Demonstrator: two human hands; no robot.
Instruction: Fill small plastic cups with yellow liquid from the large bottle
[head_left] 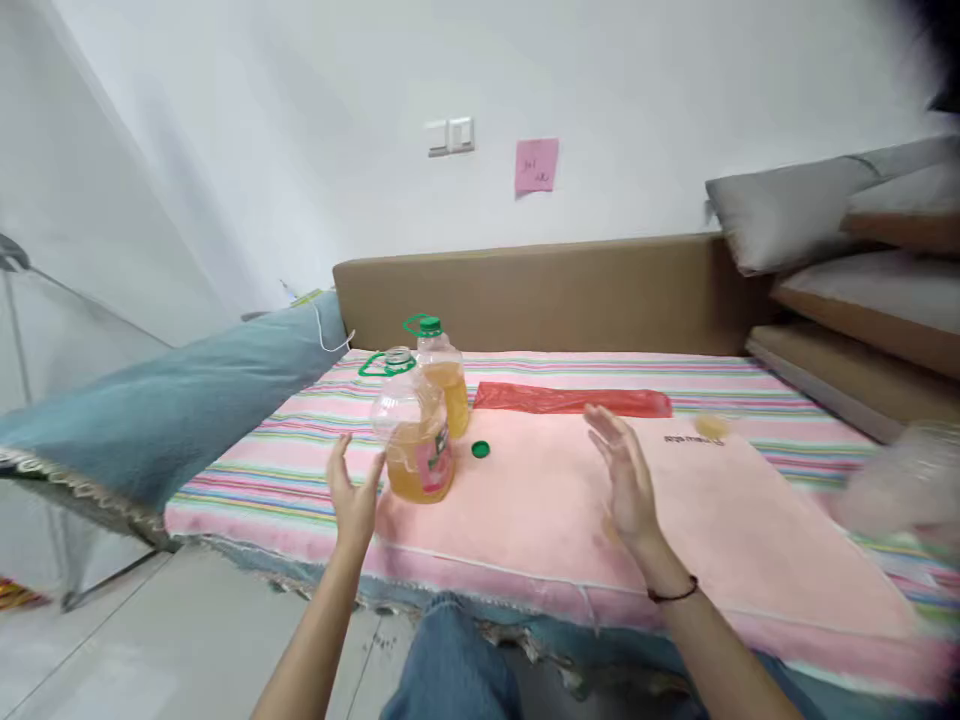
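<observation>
My left hand (pixel 355 492) is open, thumb and fingers apart, beside the lower left of an uncapped clear plastic bottle (pixel 411 450). That bottle is part filled with amber liquid and has a pink label and a green carry loop; I cannot tell whether my fingers touch it. Behind it stands a second bottle (pixel 446 385) of similar liquid, its green cap on. A loose green cap (pixel 480 449) lies on the pink cloth (pixel 540 500) to their right. My right hand (pixel 626 475), with a dark band at the wrist, is open and holds nothing above the cloth.
A folded red plastic piece (pixel 574 399) lies behind the cloth on the striped bedspread (pixel 277 465). A blurred yellow disc (pixel 711 428) and a blurred clear plastic container (pixel 904 490) are at right. Stacked cushions (pixel 870 300) fill the back right; a blue bolster (pixel 187 385) lies left.
</observation>
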